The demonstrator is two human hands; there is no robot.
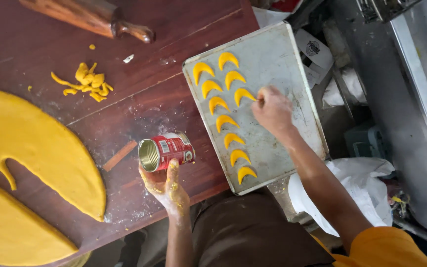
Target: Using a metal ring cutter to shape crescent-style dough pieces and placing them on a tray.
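An open red tin can [166, 151] is gripped on its side by the flour-dusted left hand [166, 185], fingers wrapped around its lower wall, at the lower centre of the frame just beside the metal baking tray [292, 69]. At centre right, the right hand [273, 110] is held over the tray with fingertips pinched closed at the tip of a yellow dough crescent [243, 95]; whether the piece is gripped or merely touched cannot be told. Two columns of crescents are laid out on the tray.

The crescent could be stretched or torn if it is pinched too hard, and the neighbouring pieces, set close together, could be smudged by the wrist. The tray's lower corner appears to overhang the dark wooden table [35, 49], so it could be tipped by downward pressure. The rolled dough sheet [35, 143] at left could be dented by the can if it is set down carelessly.
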